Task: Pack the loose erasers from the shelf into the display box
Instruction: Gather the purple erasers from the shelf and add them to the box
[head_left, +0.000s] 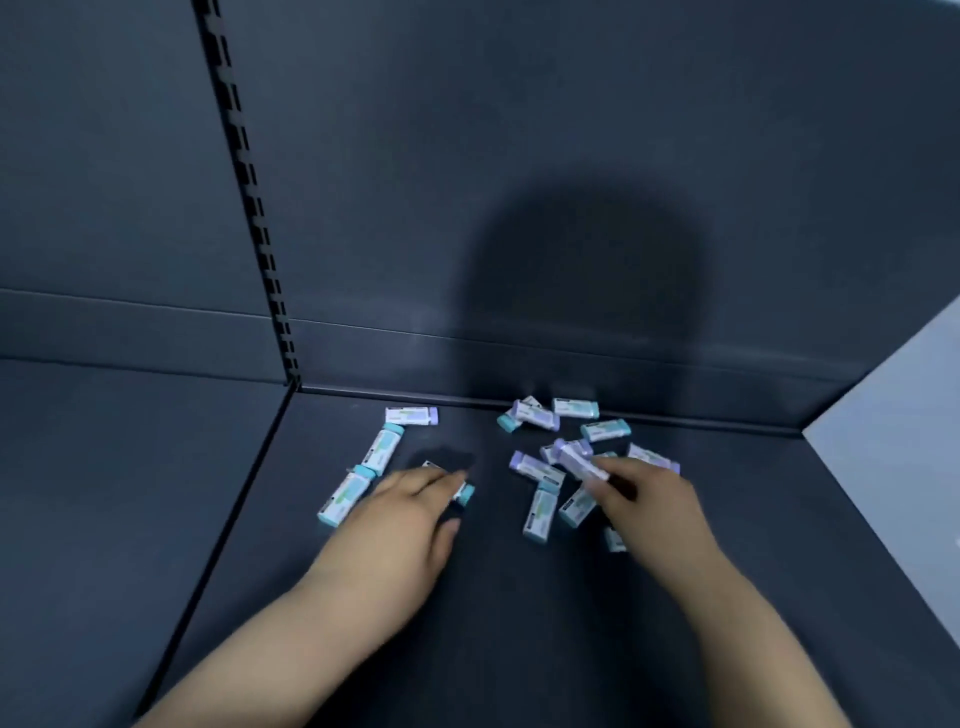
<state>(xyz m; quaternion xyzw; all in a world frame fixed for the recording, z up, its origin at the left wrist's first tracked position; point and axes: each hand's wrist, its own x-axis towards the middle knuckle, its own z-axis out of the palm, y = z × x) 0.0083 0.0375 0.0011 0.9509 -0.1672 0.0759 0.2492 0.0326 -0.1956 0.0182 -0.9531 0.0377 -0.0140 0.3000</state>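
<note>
Dark grey shelf (519, 613) backed by a dark back panel (571, 130), with a slotted upright (249, 182) at the left and a pale side panel (893, 441) at the right. A broad shadow (587, 286) falls on the back panel. The loose erasers (540, 512), white-sleeved with teal or purple ends, lie scattered on the shelf. Three are in a line at the left (384, 449), and a cluster sits against the rear edge (574, 408). The rest are heaped in front of the right hand (654, 499).

The left hand (410, 514) lies palm down over a teal-ended eraser (466, 493). Its fingers cover the sleeve and the thumb is just beside the eraser's teal end. Whether the hand clasps the eraser cannot be told, since the view is blurred.

The right hand pinches a purple-ended eraser (576, 461) at one end between thumb and fingertips. The eraser is tilted, with its purple end pointing away over the heap.
</note>
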